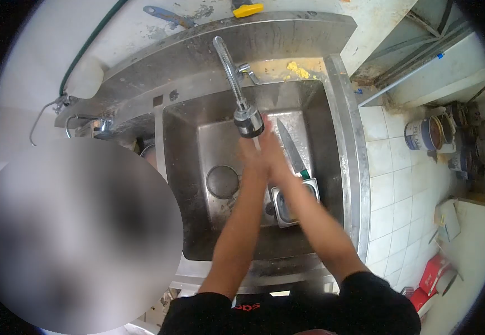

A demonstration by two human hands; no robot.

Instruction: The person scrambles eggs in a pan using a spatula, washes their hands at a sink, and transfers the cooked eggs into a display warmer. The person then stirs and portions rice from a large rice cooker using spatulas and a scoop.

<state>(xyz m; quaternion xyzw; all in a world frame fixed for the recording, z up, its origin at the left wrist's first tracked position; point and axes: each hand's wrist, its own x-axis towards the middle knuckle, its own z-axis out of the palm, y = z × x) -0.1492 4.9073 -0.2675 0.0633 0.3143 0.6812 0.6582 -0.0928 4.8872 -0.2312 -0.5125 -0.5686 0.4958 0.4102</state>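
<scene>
Chrome faucet (248,120) partly hides hands (273,152); knife (291,146), tray (277,209) in sink (186,184).

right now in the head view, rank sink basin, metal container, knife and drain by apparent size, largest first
1. Sink basin
2. Metal container, partly hidden
3. Knife and drain, unranked: knife longer, drain wider

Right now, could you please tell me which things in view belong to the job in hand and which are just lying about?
Seemingly in use: left hand, right hand, faucet above them, sink below.
Seemingly lying about: knife and metal container in the sink; yellow object behind it; red box at right.
</scene>
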